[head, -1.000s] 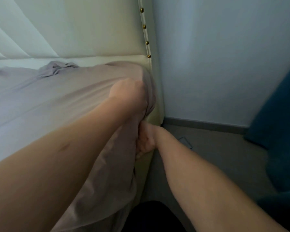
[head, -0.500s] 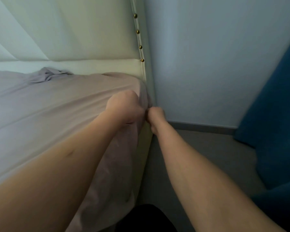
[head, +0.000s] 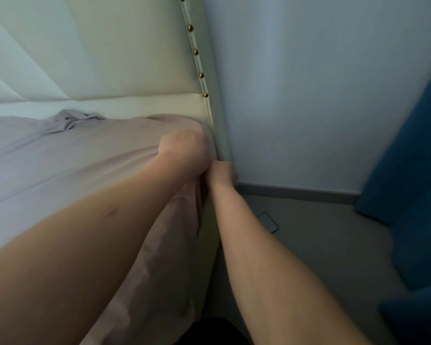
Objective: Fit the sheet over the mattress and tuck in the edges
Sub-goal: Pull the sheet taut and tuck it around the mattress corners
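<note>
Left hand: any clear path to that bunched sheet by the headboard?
Probably yes. The left hand grips the sheet at the corner; the bunch lies farther left along the headboard with only flat sheet between.

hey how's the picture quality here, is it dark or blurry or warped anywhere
Head view: dim, bluish room light with no glare; the headboard catches the brightest patch. Soft overall, with the forearms large and smeared at the bottom edge. Wide-angle warp bends the stud row and tilts the wall. The left hand and right hand at the sheet corner lack finger detail.
</note>
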{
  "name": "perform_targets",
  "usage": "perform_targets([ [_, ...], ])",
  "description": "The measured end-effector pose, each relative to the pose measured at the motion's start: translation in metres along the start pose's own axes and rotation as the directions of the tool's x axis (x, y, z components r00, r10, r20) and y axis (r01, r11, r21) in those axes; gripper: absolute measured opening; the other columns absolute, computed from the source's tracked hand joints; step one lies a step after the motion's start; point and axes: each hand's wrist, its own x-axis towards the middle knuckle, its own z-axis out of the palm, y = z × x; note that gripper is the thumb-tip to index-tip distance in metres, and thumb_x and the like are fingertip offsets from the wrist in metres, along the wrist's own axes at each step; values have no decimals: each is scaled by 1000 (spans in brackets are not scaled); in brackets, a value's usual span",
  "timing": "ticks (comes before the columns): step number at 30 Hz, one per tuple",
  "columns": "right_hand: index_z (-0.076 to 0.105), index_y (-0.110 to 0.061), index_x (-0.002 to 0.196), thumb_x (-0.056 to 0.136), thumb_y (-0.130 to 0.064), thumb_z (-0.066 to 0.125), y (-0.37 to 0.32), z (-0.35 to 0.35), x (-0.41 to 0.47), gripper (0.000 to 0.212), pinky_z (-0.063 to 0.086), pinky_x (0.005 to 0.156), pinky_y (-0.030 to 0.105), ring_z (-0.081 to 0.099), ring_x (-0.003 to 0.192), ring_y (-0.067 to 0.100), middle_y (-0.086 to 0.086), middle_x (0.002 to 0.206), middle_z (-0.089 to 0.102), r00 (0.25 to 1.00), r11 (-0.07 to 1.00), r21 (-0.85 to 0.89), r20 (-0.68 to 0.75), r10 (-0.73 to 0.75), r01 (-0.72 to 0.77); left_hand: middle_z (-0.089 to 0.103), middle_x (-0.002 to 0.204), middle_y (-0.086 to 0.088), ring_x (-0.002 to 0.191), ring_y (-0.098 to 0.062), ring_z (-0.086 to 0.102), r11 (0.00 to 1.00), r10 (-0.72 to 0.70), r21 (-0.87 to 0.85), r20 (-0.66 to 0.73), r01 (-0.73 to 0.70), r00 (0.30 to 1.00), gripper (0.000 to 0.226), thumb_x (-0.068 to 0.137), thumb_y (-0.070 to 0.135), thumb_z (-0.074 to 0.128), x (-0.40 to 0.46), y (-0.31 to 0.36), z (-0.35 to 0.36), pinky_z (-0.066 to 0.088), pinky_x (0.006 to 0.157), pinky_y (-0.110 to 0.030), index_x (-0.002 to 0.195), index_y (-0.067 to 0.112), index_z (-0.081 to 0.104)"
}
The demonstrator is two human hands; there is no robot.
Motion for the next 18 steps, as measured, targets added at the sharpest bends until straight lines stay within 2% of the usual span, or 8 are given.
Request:
perform_targets([
  [2,70,0,117,97,-26,52,-7,0,-8,37,55,83,35,69,104,31,19,118,71,994,999,1,102,-47,47,68,118,-16,109,-35,66,1000,6,13,-31,-6,999,37,94,30,53,1,0,0,50,83,-39,122,8,63],
  [4,68,-4,122,100,-22,51,-14,0,-11,34,55,77,28,67,93,24,16,121,70,978,989,146,209,-25,-6,68,117,-18,108,-36,66,1000,5,-9,-44,-6,999,35,95,30,54,2,-2,-5,47,79,-38,118,6,64],
  [8,74,-9,112,85,-26,45,-30,-3,-13,43,62,81,41,71,97,30,15,108,74,963,863,484,269,14,-148,68,114,-19,105,-36,66,999,5,-42,-73,-8,997,36,97,37,55,0,-5,-14,39,73,-35,110,5,67],
  [11,69,-7,127,100,-31,35,-29,-9,-5,49,61,77,34,70,100,28,16,116,72,929,764,588,369,37,-264,68,112,-19,104,-37,66,998,7,-55,-85,-11,996,32,96,34,57,-1,-7,-17,40,73,-35,106,5,67],
  [13,67,-8,132,104,-39,33,-20,-9,4,54,56,95,43,67,113,31,16,127,69,894,731,593,445,52,-338,67,111,-19,103,-37,66,998,-8,-67,-94,2,996,30,96,33,57,0,-7,-17,40,72,-35,105,6,66],
  [15,65,-11,133,104,-53,32,-10,-5,12,61,51,103,48,64,120,31,15,129,68,838,741,521,537,101,-424,67,112,-20,104,-38,65,996,-25,-84,-107,16,994,30,97,31,54,1,-8,-12,39,73,-35,107,5,65],
  [17,62,-13,135,101,-67,23,-13,-7,19,74,57,93,47,64,119,32,14,129,67,820,855,329,546,175,-401,67,110,-21,103,-41,65,994,-37,-107,-146,22,989,33,97,33,50,-1,-9,-1,38,72,-37,109,5,65],
  [18,61,-10,133,99,-71,17,-17,-12,21,82,60,83,46,66,114,35,17,128,67,807,923,157,549,215,-353,68,109,-21,102,-41,65,993,-44,-118,-173,24,984,35,97,35,49,-3,-9,6,37,71,-37,109,7,66],
])
